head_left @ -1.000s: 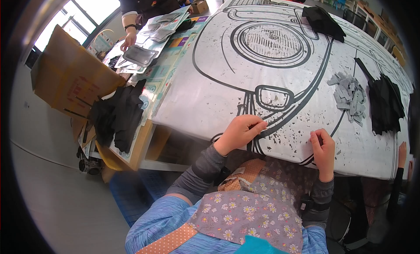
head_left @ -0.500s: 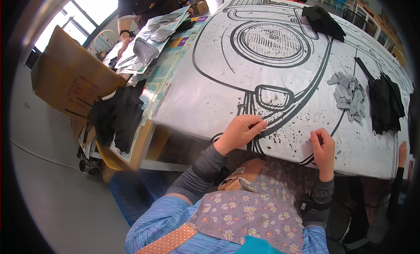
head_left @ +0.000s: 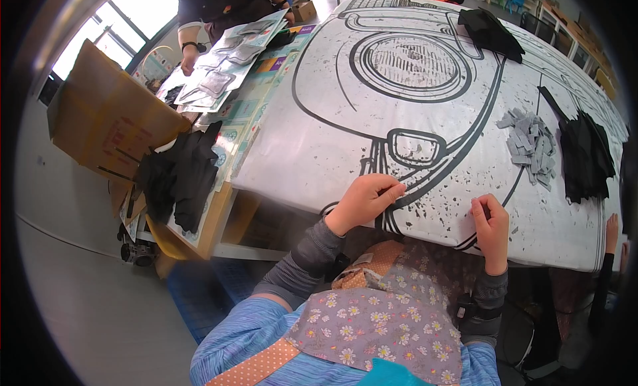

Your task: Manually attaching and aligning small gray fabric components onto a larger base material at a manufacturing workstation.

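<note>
My left hand (head_left: 367, 198) rests at the near edge of the table, its fingers curled and the thumb against them. My right hand (head_left: 490, 221) is at the same edge further right, also closed, thumb and forefinger together. No object shows in either hand. Both are on or just above a white table cover (head_left: 299, 166) printed with thick black lines and dark specks. Beyond my right hand lies a heap of small grey fabric strips (head_left: 531, 146). Beside it is a pile of black fabric pieces (head_left: 585, 156).
Another black fabric stack (head_left: 490, 35) lies at the far side. On the left, a side table holds black pieces (head_left: 179, 176), an open cardboard box (head_left: 113, 117) and sheets with grey-white pouches (head_left: 232, 57). A co-worker (head_left: 226, 7) stands there. Another person's hand (head_left: 611, 233) is at the right edge.
The co-worker's hand has drawn back slightly, and the grey piece that was raised beside it now lies flat on the sheets. My own hands have stayed in place.
</note>
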A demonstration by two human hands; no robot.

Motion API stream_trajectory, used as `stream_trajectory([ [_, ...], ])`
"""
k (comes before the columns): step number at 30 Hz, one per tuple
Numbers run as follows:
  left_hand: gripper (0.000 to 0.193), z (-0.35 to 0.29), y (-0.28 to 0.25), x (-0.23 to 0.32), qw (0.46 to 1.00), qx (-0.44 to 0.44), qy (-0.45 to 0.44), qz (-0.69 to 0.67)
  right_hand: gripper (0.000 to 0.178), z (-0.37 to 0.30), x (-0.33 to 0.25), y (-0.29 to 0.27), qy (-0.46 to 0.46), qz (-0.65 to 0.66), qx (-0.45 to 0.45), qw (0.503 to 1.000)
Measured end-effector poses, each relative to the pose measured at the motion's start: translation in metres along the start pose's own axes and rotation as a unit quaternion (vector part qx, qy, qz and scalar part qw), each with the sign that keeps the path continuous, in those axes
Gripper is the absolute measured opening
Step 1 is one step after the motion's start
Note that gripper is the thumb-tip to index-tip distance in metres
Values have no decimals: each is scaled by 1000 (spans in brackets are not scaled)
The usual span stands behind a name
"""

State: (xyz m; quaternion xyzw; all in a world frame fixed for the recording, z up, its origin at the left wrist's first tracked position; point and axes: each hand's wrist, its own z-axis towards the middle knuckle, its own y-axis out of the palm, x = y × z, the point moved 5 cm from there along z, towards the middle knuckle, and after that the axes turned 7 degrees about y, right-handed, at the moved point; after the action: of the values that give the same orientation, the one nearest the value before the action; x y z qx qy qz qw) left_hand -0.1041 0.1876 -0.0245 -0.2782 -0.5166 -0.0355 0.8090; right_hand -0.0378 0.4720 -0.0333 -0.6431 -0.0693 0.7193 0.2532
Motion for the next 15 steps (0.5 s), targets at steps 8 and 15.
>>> stream_trajectory([
  [8,25,0,1,-2,1000,-5,-5,11,20,1,0,0,4,4,-6,1000],
  [15,21,0,-59,-35,903,323,-57,-278,20,1,-4,0,12,5,-6,1000],
])
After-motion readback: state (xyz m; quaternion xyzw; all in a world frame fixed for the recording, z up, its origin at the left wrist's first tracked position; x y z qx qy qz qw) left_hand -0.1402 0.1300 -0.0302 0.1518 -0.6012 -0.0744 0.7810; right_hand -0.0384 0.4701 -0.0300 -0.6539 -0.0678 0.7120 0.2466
